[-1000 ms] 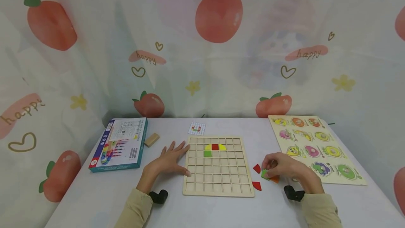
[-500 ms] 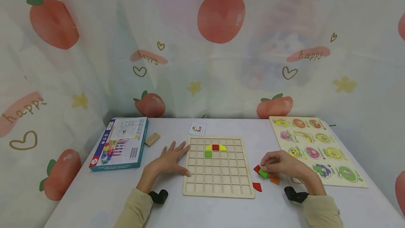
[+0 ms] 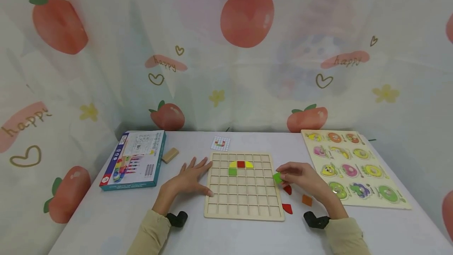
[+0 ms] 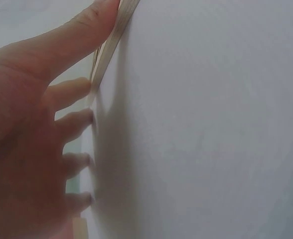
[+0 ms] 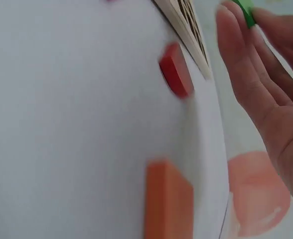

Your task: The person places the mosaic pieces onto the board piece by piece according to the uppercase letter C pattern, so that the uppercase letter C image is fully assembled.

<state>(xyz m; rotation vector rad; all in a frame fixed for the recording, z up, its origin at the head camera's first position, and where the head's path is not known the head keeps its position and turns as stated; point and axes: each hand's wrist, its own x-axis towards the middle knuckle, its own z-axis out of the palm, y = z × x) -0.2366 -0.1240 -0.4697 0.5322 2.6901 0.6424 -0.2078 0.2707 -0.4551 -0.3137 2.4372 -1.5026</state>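
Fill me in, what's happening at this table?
A person is working with colored pieces and a wooden grid board. The right hand pinches a green piece near the board's right edge, while the left hand rests against its left edge. Four pieces sit in the grid: a red square between two yellow pieces, and a green square. Two red pieces and an orange piece lie on the table to the board's right.
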